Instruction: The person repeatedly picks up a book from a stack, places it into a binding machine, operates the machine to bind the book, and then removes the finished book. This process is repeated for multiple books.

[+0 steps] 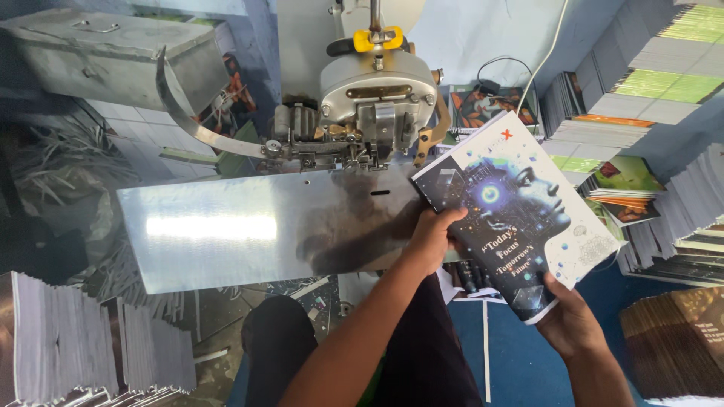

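I hold a glossy booklet (520,203) with a dark and white cover showing a blue digital face. It is tilted, its top corner near the stitching machine head. My left hand (434,237) grips its left edge at the shiny metal plate's right end. My right hand (569,320) holds its lower right corner from below. The grey metal stitching machine (369,105) with a yellow clamp on top stands just behind the metal plate (249,226).
Tall stacks of printed booklets (641,90) fill the right side. Stacks of grey paper sheets (68,339) stand at lower left. A metal box (105,56) sits at upper left. My knees and a blue floor show below.
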